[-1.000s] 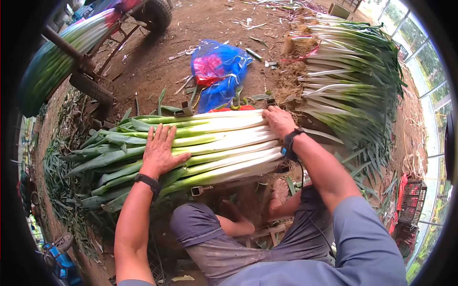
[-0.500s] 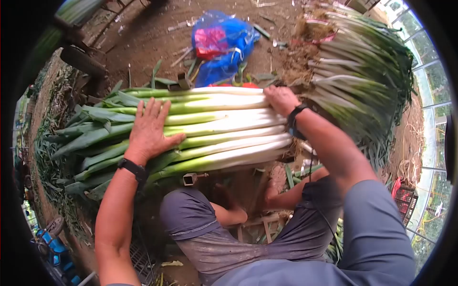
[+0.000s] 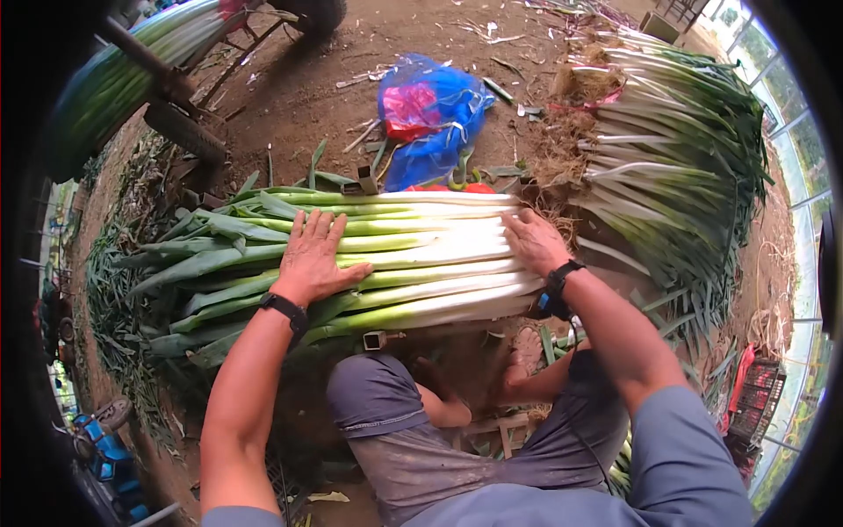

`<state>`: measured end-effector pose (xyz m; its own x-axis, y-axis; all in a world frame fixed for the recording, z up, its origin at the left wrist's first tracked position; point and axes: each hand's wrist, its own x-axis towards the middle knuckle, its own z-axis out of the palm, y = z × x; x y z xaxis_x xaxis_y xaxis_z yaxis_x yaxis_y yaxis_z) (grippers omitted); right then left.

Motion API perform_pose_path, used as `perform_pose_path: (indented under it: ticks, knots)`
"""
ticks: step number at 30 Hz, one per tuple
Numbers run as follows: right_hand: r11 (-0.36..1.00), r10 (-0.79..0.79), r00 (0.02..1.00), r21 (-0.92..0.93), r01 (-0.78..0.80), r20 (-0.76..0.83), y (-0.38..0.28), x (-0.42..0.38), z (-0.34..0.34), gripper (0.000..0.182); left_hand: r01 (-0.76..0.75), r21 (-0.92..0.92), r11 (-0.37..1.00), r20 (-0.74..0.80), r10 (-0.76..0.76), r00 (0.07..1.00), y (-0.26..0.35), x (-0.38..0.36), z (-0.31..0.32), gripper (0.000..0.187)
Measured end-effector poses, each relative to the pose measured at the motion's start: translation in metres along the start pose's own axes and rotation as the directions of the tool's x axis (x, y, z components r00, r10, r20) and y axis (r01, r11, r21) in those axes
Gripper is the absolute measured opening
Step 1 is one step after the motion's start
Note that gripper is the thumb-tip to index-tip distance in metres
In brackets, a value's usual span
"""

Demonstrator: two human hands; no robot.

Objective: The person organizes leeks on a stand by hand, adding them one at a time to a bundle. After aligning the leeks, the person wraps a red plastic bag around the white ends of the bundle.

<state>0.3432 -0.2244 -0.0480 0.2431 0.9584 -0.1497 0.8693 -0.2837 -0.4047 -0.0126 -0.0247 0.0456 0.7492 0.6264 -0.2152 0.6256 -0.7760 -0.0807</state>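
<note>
A layer of leeks (image 3: 430, 260) lies side by side in front of me, white ends to the right and green leaves to the left. My left hand (image 3: 318, 259) rests flat on the green stalks, fingers spread and thumb pointing right. At the white ends, my right hand (image 3: 536, 241) lies across the stalks with its fingers stretched out, grasping none of them. A square metal tube end (image 3: 374, 341) sticks out below the near edge of the leeks, and another metal post (image 3: 367, 180) stands at their far edge.
A large heap of leeks with roots (image 3: 676, 149) lies at the right. Beyond my leeks is a blue mesh bag (image 3: 439, 114) on the soil. Leaf trimmings (image 3: 123, 325) pile up at the left. A cart loaded with leeks (image 3: 114, 97) stands at the upper left, a black crate (image 3: 757, 400) at the right.
My right hand has slid along the white ends, from the far edge toward me. My left hand stays flat on the green stalks. The camera view has shifted up and left.
</note>
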Motion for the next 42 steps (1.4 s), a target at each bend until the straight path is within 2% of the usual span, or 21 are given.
perform_pose_path:
  ticks: [2,3,5,6,8,11,12,14,15,16,19,28,29,30,32,34,36,37,38,40,42]
  knots:
    - [0.998,0.018,1.000,0.059,-0.017,-0.014,-0.002,-0.006,0.001,0.047,0.011,0.000,1.000,0.049,-0.011,0.999,0.001,-0.003,-0.006,0.106]
    - [0.998,0.016,1.000,0.068,-0.015,-0.011,0.002,-0.005,0.010,0.047,-0.005,0.022,1.000,-0.002,0.005,1.000,0.000,-0.006,0.000,0.106]
    - [0.998,-0.046,0.981,-0.058,0.035,-0.191,0.015,-0.006,0.031,0.050,-0.020,0.050,0.999,-0.035,0.022,0.999,-0.001,-0.004,0.009,0.106]
    - [0.996,0.069,0.990,-0.052,-0.076,-0.124,0.008,-0.005,0.032,0.053,-0.018,0.059,0.998,-0.056,0.022,0.998,-0.002,0.001,0.007,0.106]
    - [0.996,0.087,0.984,-0.019,-0.091,-0.156,0.006,-0.009,0.039,0.053,-0.014,0.043,0.999,0.012,0.013,1.000,-0.001,0.000,0.004,0.107]
    - [0.990,0.130,0.977,-0.036,-0.138,-0.170,-0.005,-0.006,0.040,0.057,-0.016,0.067,0.998,-0.017,0.017,1.000,0.000,-0.003,0.009,0.107]
    - [0.991,0.123,0.976,-0.031,-0.131,-0.179,-0.013,-0.002,0.039,0.057,-0.020,0.065,0.998,-0.035,0.023,0.999,0.000,-0.003,0.007,0.107]
    - [1.000,-0.008,0.965,0.010,0.011,-0.264,-0.031,0.005,0.044,0.061,-0.011,0.067,0.998,-0.023,0.012,1.000,0.000,-0.002,0.008,0.106]
    - [0.992,0.030,0.987,0.122,-0.011,-0.159,-0.037,0.008,0.046,0.065,-0.015,0.047,0.999,-0.038,0.017,0.999,0.001,-0.003,0.007,0.106]
    - [0.992,0.029,0.989,0.129,-0.010,-0.148,-0.039,0.005,0.049,0.065,-0.018,0.028,0.999,-0.052,0.020,0.998,0.002,-0.004,0.006,0.106]
    - [0.999,0.037,0.991,0.037,-0.033,-0.131,-0.039,0.008,0.056,0.068,-0.011,0.045,0.999,-0.053,0.013,0.998,0.002,-0.007,0.007,0.108]
    - [1.000,0.018,0.987,0.023,-0.014,-0.162,-0.044,0.007,0.038,0.063,-0.014,-0.002,1.000,-0.060,0.014,0.998,0.005,-0.005,0.002,0.104]
    - [0.999,-0.031,0.955,0.018,0.038,-0.296,-0.038,0.011,0.050,0.059,-0.023,0.000,1.000,-0.089,0.023,0.996,0.003,-0.004,0.007,0.102]
    - [0.999,-0.037,0.954,0.007,0.041,-0.298,-0.039,0.014,0.042,0.059,-0.022,-0.007,1.000,-0.098,0.021,0.995,0.003,-0.002,0.005,0.102]
    - [0.999,-0.012,0.989,-0.040,0.006,-0.149,-0.047,0.020,0.021,0.055,-0.024,-0.005,1.000,-0.062,0.023,0.998,0.005,-0.003,0.001,0.101]
    - [0.999,-0.045,0.985,-0.033,0.040,-0.168,-0.044,0.023,0.022,0.053,-0.032,0.006,0.999,-0.090,0.032,0.995,0.003,-0.003,0.003,0.100]
    - [0.974,-0.222,0.863,-0.136,0.179,-0.455,-0.031,0.030,0.043,0.050,-0.038,0.002,0.999,-0.123,0.038,0.992,0.003,-0.004,0.005,0.100]
    - [0.971,-0.240,0.829,-0.133,0.200,-0.505,-0.028,0.032,0.050,0.048,-0.033,0.000,0.999,-0.120,0.033,0.992,0.004,-0.004,0.006,0.100]
    - [0.971,-0.239,0.832,-0.128,0.202,-0.501,-0.024,0.031,0.058,0.048,-0.034,-0.009,0.999,-0.124,0.033,0.992,0.005,-0.005,0.006,0.100]
    - [0.983,-0.131,0.895,0.061,0.173,-0.426,-0.027,0.029,0.050,0.046,-0.038,-0.014,0.999,-0.130,0.036,0.991,0.006,-0.005,-0.001,0.100]
    - [0.986,-0.103,0.918,0.080,0.144,-0.382,-0.028,0.022,0.043,0.045,-0.039,-0.009,0.999,-0.096,0.038,0.995,0.008,-0.009,-0.003,0.100]
